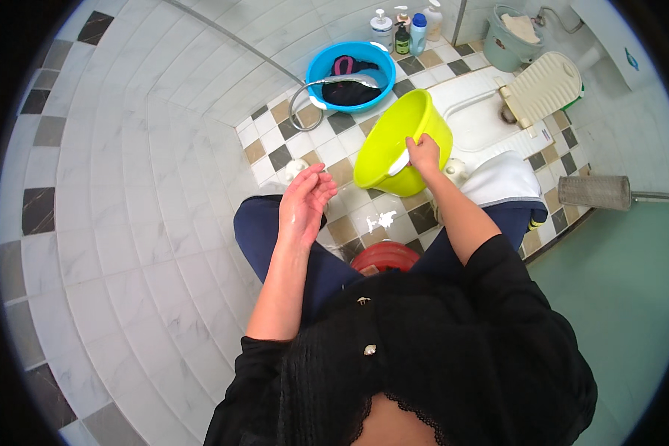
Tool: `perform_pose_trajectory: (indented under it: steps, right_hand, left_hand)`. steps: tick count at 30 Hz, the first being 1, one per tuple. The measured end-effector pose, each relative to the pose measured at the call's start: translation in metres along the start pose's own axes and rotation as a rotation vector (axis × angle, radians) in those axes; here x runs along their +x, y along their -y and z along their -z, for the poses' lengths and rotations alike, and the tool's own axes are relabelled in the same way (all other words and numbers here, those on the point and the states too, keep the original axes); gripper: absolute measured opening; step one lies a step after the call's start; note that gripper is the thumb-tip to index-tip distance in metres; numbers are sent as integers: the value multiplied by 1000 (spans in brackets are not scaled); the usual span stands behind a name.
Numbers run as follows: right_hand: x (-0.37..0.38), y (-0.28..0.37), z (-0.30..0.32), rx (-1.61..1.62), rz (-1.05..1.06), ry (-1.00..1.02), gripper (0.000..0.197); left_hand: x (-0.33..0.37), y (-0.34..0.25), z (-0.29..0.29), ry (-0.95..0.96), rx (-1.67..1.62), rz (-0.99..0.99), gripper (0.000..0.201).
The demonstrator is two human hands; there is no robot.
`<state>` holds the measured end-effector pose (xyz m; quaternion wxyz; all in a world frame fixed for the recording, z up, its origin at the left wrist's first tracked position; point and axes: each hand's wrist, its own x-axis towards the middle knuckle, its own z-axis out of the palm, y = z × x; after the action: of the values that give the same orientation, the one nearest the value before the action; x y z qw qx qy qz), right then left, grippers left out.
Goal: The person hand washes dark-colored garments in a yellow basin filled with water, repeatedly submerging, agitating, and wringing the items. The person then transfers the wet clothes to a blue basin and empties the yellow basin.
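The right hand (424, 152) is gripping the rim of the tilted yellow-green basin (398, 141), apparently emptied; the left hand (305, 199) is hovering spread and wet beside it; dark laundry is soaking in the blue basin (321, 68) beyond.

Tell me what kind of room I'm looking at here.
Most likely a tiled bathroom or wash area. A squat toilet is set in the checkered floor, a shower head and hose rest on a blue basin, and the right hand holds a yellow-green basin.
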<state>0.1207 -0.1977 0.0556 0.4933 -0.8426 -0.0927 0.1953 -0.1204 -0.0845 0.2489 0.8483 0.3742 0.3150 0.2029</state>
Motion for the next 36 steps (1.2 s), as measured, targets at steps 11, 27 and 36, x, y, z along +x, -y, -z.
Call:
perform_pose_trajectory:
  steps: [11, 27, 36]
  right_hand:
    - [10, 52, 41, -259, 251, -172, 32]
    - [74, 115, 123, -851, 718, -358, 25]
    - [113, 77, 128, -111, 196, -308, 30]
  left_hand:
    - [15, -31, 7, 13, 57, -84, 31]
    - [36, -14, 41, -34, -10, -50, 28]
    - [44, -5, 38, -6, 3, 11, 29]
